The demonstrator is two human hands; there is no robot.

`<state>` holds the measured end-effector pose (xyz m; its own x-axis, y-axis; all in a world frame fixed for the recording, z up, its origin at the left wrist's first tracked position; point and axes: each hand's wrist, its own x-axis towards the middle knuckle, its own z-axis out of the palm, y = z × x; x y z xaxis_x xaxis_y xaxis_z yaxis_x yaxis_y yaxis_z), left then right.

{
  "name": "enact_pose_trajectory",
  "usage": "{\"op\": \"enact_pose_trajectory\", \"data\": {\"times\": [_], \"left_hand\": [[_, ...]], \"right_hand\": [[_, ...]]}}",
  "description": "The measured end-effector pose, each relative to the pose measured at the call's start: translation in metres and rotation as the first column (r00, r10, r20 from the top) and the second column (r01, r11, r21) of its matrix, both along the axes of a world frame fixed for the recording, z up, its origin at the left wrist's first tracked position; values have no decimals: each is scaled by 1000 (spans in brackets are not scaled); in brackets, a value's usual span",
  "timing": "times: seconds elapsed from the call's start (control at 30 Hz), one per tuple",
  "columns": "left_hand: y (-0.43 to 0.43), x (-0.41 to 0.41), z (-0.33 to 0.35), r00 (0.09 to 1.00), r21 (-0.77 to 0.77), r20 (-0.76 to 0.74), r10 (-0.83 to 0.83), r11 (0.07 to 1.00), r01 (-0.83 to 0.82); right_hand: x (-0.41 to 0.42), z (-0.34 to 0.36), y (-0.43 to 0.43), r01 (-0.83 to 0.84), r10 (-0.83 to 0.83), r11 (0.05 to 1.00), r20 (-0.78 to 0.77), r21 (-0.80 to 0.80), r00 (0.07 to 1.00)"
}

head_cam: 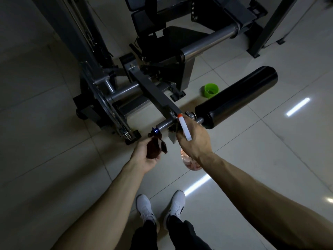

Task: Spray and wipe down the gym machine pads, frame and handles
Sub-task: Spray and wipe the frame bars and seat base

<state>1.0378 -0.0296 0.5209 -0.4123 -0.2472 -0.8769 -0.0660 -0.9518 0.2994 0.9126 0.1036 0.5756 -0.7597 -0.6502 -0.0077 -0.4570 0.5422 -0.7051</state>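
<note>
1. Clutching a dark cloth (154, 148), the left hand (144, 156) curled its fingers round it just below the machine's steel bar (163, 125).
2. The right hand (193, 141) gripped the spray bottle (185, 130), its orange-tipped nozzle pointing toward the frame arm (155, 92); the wrist hid most of the clear body.
3. The black roller pad (236, 98) sat in dim light, near a green cup (211, 90).

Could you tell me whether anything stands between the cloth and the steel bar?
Nothing visible does: the cloth, held in the left hand, is right by the capped end of the steel bar.
</note>
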Motion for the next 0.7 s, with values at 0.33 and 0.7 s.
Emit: {"op": "enact_pose_trajectory", "data": {"times": [0.33, 0.7], "left_hand": [[-31, 3, -9, 964, -116, -130, -234, 969, 219], [-75, -21, 48, 439, -678, 699, -564, -330, 656]], "right_hand": [[-1, -3, -1, 5, -5, 1000, 11, -6, 1000], [5, 4, -3, 48, -48, 999, 39, -16, 998]]}}
